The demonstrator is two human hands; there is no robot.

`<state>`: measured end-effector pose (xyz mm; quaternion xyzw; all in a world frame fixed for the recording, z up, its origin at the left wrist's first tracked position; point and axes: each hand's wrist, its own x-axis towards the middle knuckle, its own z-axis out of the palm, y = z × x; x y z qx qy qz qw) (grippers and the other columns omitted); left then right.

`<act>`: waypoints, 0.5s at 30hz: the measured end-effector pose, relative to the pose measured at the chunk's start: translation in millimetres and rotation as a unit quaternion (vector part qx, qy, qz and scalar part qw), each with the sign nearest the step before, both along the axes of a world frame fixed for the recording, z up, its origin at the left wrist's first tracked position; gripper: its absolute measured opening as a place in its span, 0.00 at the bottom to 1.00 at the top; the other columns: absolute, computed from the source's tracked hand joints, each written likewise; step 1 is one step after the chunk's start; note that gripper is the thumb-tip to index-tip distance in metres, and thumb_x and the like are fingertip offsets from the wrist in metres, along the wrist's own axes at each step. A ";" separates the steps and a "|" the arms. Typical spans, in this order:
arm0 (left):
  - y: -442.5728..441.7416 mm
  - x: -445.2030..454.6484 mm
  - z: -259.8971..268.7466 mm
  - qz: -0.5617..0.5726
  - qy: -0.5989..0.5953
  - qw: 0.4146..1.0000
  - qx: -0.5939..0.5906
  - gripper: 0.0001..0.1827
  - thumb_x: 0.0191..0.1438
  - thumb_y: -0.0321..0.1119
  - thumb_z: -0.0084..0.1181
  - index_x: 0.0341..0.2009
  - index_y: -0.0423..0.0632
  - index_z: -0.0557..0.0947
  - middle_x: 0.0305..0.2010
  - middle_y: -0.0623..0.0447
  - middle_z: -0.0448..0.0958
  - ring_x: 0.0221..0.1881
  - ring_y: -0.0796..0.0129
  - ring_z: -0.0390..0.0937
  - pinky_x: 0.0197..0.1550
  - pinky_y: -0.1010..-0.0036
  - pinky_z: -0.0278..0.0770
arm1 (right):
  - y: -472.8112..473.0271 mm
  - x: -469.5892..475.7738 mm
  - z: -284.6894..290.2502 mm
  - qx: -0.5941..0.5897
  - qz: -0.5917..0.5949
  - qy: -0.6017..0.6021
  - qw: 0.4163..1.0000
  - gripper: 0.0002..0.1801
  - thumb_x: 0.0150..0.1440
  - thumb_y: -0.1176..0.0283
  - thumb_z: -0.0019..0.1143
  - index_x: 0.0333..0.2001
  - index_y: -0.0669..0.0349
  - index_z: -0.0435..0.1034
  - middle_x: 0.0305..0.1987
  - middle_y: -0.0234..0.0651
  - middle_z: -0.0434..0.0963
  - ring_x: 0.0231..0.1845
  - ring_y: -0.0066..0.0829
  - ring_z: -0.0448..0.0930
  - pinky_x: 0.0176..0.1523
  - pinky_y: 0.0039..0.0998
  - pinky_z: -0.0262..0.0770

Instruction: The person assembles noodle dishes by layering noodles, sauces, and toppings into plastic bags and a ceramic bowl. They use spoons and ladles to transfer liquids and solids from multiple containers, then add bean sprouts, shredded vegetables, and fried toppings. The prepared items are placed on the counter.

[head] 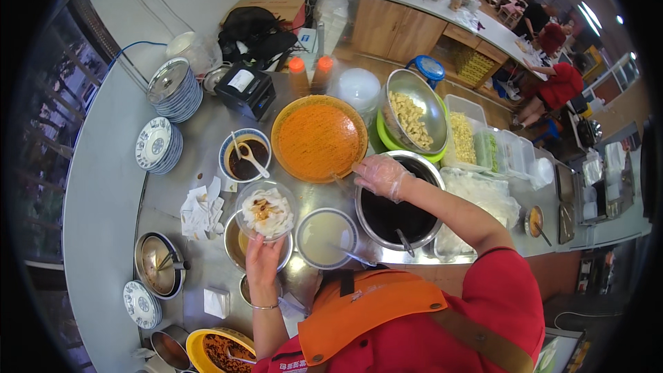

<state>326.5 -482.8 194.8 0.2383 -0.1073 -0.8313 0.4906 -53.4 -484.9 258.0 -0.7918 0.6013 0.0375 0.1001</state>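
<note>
My left hand (265,256), bare with a bracelet at the wrist, holds a clear plastic bowl (294,202) of white noodles (265,223) topped with brown sauce. Under it is a metal pot (231,248) of yellowish sauce. My right hand (380,176), in a clear plastic glove, is over the left rim of a steel basin (399,220) of dark liquid. Its fingertips are at the handle of a spoon (339,178) whose far end reaches the large bowl of orange-red sauce (321,137). A bowl of pale liquid (327,238) with a spoon stands between my hands.
A blue-rimmed bowl of dark sauce (248,163) and paper slips (202,211) lie left. Stacked plates (154,145) line the left side. Behind stand a black printer (243,90), two orange-capped bottles (297,77) and a steel bowl of tan cubes (417,114). Clear tubs (462,137) stand right. People are in the background.
</note>
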 end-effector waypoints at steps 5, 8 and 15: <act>0.2 -3.7 -13.1 -0.012 -0.001 1.000 0.009 0.36 0.59 0.27 0.54 0.70 0.44 0.57 0.72 0.44 0.59 0.72 0.48 0.58 0.73 0.46 0.54 | 0.8 49.3 -18.6 -0.017 0.026 0.067 0.997 0.29 0.60 0.57 0.54 0.56 0.70 0.66 0.41 0.45 0.80 0.47 0.43 0.79 0.48 0.39 0.75; 0.0 -13.3 -3.3 -0.030 -0.004 1.000 -0.007 0.37 0.57 0.28 0.55 0.70 0.43 0.56 0.71 0.43 0.59 0.72 0.47 0.58 0.73 0.46 0.54 | -13.8 61.2 -27.2 0.063 -0.100 0.048 0.992 0.25 0.59 0.60 0.56 0.55 0.65 0.70 0.33 0.45 0.81 0.38 0.44 0.81 0.44 0.38 0.76; 1.7 -13.6 0.8 -0.024 -0.012 1.000 -0.003 0.38 0.57 0.28 0.54 0.70 0.43 0.56 0.72 0.43 0.59 0.72 0.48 0.57 0.73 0.48 0.53 | -54.0 76.0 -47.4 -0.002 -0.330 -0.705 0.628 0.13 0.62 0.72 0.53 0.49 0.60 0.74 0.25 0.34 0.75 0.24 0.18 0.76 0.29 0.25 0.75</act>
